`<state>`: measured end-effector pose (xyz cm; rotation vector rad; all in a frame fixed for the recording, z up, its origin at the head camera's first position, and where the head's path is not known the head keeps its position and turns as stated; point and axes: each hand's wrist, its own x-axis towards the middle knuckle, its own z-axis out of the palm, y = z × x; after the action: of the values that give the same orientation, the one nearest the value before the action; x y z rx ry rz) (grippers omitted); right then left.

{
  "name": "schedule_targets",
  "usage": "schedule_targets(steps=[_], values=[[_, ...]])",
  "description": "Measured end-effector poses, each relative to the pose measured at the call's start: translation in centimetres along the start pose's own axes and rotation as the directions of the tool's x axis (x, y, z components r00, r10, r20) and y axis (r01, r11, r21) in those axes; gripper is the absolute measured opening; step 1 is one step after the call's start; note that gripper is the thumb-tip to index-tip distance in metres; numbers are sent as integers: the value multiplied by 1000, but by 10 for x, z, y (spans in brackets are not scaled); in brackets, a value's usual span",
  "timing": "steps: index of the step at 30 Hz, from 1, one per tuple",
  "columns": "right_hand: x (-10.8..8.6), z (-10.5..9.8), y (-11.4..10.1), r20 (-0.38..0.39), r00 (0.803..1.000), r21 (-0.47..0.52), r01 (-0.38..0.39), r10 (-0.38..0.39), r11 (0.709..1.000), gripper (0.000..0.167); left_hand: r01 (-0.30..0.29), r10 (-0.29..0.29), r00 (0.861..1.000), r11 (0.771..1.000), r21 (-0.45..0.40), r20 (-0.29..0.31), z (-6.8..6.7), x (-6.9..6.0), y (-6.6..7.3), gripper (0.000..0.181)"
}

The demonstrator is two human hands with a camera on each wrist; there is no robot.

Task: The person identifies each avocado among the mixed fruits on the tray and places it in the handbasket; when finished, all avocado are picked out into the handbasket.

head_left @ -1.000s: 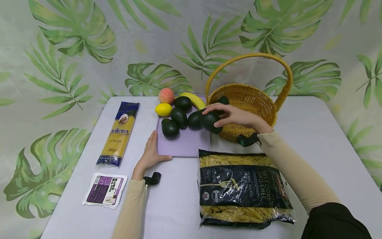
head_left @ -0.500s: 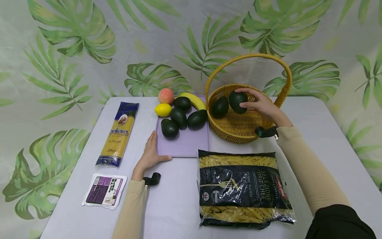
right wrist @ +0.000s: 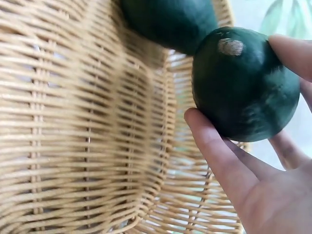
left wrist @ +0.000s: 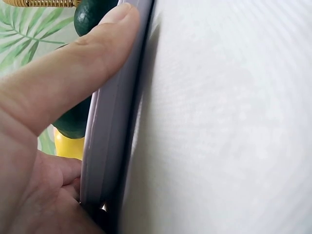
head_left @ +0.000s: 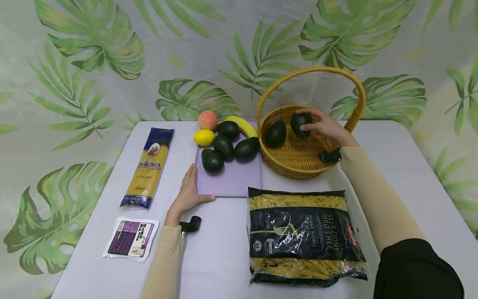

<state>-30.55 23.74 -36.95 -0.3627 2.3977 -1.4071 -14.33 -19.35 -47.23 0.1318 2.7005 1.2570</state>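
Note:
My right hand grips a dark green avocado inside the wicker basket, with thumb and fingers around it. The right wrist view shows the held avocado with its pale stem scar, near a second avocado. That other avocado lies at the basket's left side. My left hand rests at the near left corner of the lilac tray, thumb along the front edge and fingers along the left side. In the left wrist view, the thumb lies against the tray rim.
On the tray are several avocados, a banana, a lemon and a peach. A penne bag lies in front of the basket. Spaghetti and a purple-white packet lie at left. The basket handle arches overhead.
My right hand has carried the avocado from above the tray's right edge rightward into the basket, and now holds it slightly further right. My left hand has stayed at the tray corner.

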Motion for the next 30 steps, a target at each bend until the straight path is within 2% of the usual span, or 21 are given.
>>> schedule_targets(steps=[3,11,15,21,30], values=[[9,1,0,10,1000,-33,-24,24,999,57,0,0,1000,1000,2,-1,-1,0,0,123],[21,14,6,-9,997,-36,-71,71,997,54,3,-3,1000,1000,-2,7,0,1,-1,122],[25,23,7,-30,998,-58,-59,58,997,54,9,-9,1000,1000,-3,4,0,0,1,122],[31,28,7,-49,999,-129,10,-16,992,53,3,-3,1000,1000,0,1,1,0,0,122],[30,26,6,-45,997,-184,48,-58,982,55,5,-5,1000,1000,5,-1,0,0,0,123]])
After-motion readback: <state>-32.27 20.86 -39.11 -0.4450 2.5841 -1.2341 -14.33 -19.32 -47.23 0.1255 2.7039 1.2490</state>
